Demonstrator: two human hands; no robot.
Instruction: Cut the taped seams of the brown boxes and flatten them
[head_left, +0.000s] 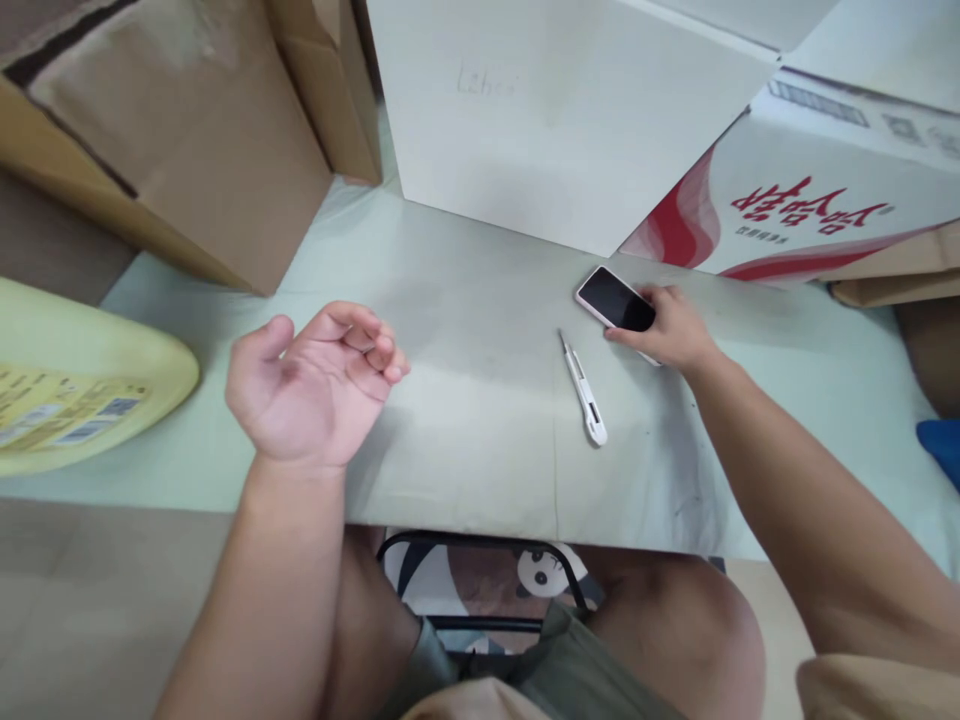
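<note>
My right hand (671,330) rests on the pale work surface (465,300) and grips a phone (613,298) with a dark screen and a pink edge, lying flat. A white utility knife (583,390) lies just left of that hand, its tip pointing away from me. My left hand (311,385) hovers over the surface at the left, palm up, fingers loosely curled, holding nothing.
A brown cardboard box (195,140) stands at the back left, a large white box (555,110) at the back centre, a white and red printed carton (810,200) at the back right. A yellow object (82,380) lies at the left edge. My knees and a stool (487,580) are below.
</note>
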